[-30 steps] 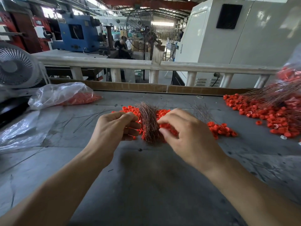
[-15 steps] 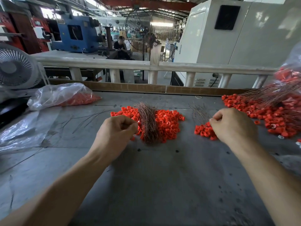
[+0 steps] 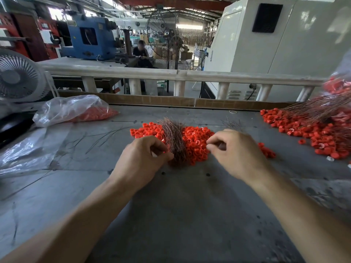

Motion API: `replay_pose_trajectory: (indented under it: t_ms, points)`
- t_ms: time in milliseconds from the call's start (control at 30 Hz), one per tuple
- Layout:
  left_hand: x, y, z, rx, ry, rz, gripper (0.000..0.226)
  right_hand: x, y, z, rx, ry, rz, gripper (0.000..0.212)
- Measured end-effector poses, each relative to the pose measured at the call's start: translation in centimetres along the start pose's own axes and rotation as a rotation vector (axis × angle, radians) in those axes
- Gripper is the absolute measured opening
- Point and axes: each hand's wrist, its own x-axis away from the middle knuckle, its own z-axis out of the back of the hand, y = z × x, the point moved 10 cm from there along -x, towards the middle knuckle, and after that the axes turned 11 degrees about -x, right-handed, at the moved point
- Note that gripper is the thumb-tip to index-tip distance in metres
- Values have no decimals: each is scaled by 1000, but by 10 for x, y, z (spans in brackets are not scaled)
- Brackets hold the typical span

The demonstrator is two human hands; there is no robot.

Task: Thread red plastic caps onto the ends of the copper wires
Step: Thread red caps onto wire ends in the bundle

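Observation:
A bundle of copper wires (image 3: 173, 141) lies across a pile of red plastic caps (image 3: 195, 143) in the middle of the grey table (image 3: 180, 205). My left hand (image 3: 144, 158) is curled at the bundle's near left side, thumb and fingers pinching at the wires, and a bit of red shows between the fingers. My right hand (image 3: 235, 152) is curled at the pile's right edge, thumb and forefinger pinched together over the caps. What sits between those fingertips is hidden.
A small heap of caps (image 3: 266, 150) lies right of my right hand. Far right is a big heap of capped wires (image 3: 313, 133). At left are a clear bag of caps (image 3: 76, 111), plastic sheeting (image 3: 28, 149), loose wires (image 3: 106, 135) and a fan (image 3: 19, 76).
My right hand went out to the small heap on the right, then came back to the central cap pile. My left hand stayed by the wire bundle.

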Motion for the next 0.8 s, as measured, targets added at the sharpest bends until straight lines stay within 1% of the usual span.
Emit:
replay_pose_trajectory:
  t_ms: [67,233,500,567,700,800]
  points:
    - [-1,3,-1,-36,3,-20,20,3,-11,-12,-11,-43,42,4]
    - [-2,9,2,-127,61,-69,10,9,-26,-24,-30,-105,91,6]
    - [3,21,9,-154,100,-93,14,11,-36,-23,-84,-79,147,8]
    - [6,29,14,-138,120,-122,13,13,-42,-22,-146,-67,175,13]
    - [19,53,27,-85,184,-258,10,16,-58,-24,-318,-83,233,27]
    - [25,65,30,-9,199,-337,12,17,-63,-25,-457,-82,223,25]
